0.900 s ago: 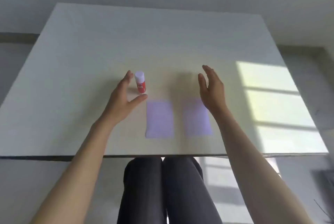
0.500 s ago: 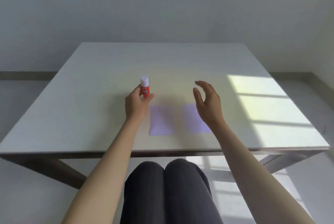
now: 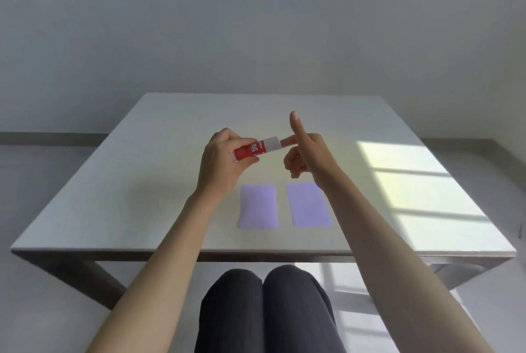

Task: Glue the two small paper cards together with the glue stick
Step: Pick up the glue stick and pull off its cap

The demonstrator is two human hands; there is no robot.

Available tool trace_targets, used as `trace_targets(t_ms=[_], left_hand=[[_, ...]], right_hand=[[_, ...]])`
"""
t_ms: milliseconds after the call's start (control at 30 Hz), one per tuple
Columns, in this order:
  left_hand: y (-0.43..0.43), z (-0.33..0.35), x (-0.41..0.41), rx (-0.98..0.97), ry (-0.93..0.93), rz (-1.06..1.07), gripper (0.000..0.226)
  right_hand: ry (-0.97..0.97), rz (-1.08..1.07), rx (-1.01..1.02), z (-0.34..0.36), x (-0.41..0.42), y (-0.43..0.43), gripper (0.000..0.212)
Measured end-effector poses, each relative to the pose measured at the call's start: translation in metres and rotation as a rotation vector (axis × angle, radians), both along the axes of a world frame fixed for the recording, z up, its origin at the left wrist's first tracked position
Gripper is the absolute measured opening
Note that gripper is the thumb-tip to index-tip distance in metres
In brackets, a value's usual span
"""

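Note:
My left hand (image 3: 220, 162) holds a red glue stick (image 3: 256, 148) with a white cap above the table, tilted so the cap points right. My right hand (image 3: 306, 153) hovers just right of the cap, its fingers spread, one fingertip touching the cap's end. Two small lilac paper cards lie flat side by side near the front of the white table (image 3: 142, 181): the left card (image 3: 258, 207) and the right card (image 3: 308, 206), whose right edge my right forearm covers. A narrow gap separates them.
A patch of window sunlight (image 3: 412, 181) falls on the table's right side. My knees (image 3: 267, 307) in dark trousers show below the table's front edge. A plain grey wall stands behind the table.
My left hand has lifted the glue stick off the table and tipped it sideways. My right hand has risen and come up to its cap. The camera has tilted upward.

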State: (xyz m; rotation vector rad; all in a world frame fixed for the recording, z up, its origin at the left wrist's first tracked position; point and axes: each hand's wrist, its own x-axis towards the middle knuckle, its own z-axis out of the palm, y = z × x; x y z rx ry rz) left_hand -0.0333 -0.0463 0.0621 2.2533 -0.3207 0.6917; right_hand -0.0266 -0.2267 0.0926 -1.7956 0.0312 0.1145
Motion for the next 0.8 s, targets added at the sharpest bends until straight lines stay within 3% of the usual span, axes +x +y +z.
trace_targets(t_ms=[67,200,233,300,400,467,533,600,700,800], left_hand=[[-0.002,0.004,-0.004,0.035,-0.028,-0.014,0.037],[-0.001,0.007,-0.008,0.063,-0.048,0.011,0.034],[0.000,0.007,-0.009,0.067,-0.044,0.018,0.034],[0.000,0.008,-0.010,0.076,-0.043,0.024,0.034],[-0.003,0.011,-0.010,0.094,-0.049,0.019,0.033],[-0.004,0.011,-0.010,0.103,-0.052,0.018,0.033],[-0.003,0.009,-0.010,0.101,-0.044,0.027,0.032],[-0.002,0.008,-0.010,0.106,-0.036,0.026,0.032],[-0.006,0.007,-0.009,0.120,-0.027,0.002,0.032],[-0.003,0.003,-0.007,0.118,0.024,0.002,0.031]], right_hand=[[-0.016,0.059,-0.111,0.002,0.000,0.007,0.070],[-0.135,0.244,-0.069,0.000,0.001,0.001,0.021],[-0.159,0.301,-0.061,0.000,0.000,-0.003,0.018],[-0.146,0.324,-0.119,0.000,0.000,-0.007,0.037],[-0.120,0.166,-0.144,-0.002,0.000,0.000,0.047],[-0.168,0.130,-0.102,-0.004,0.001,0.000,0.036],[-0.198,0.229,-0.057,-0.005,0.000,-0.003,0.020],[-0.158,0.263,-0.051,-0.006,0.000,-0.003,0.026],[-0.136,0.128,-0.070,-0.010,0.001,0.002,0.032],[-0.206,0.120,0.014,-0.013,0.005,0.002,0.012]])
